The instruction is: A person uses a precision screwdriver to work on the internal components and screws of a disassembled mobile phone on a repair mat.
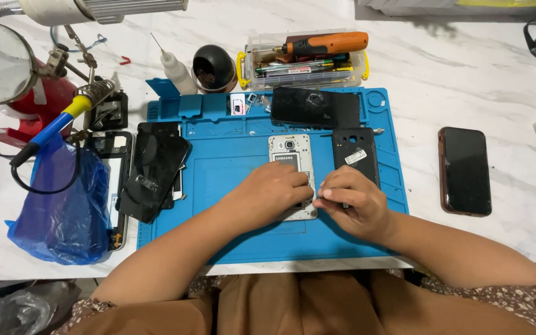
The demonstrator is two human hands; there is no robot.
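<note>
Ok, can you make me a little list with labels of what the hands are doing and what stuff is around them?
left hand: rests on the opened smartphone, pressing it down
right hand: pinches something small at the phone's right edge; too small to tell
surface: blue repair mat
right of phone: black back cover
off the mat: dark smartphone
far side: clear tool box

bright, even light | soft shadows (upper edge) | corners perhaps slightly blurred

The blue mat (231, 180) is bare left of the opened phone (291, 155). A black back cover (355, 155) crowds its right; a clear toolbox (305, 62) blocks behind.
</note>
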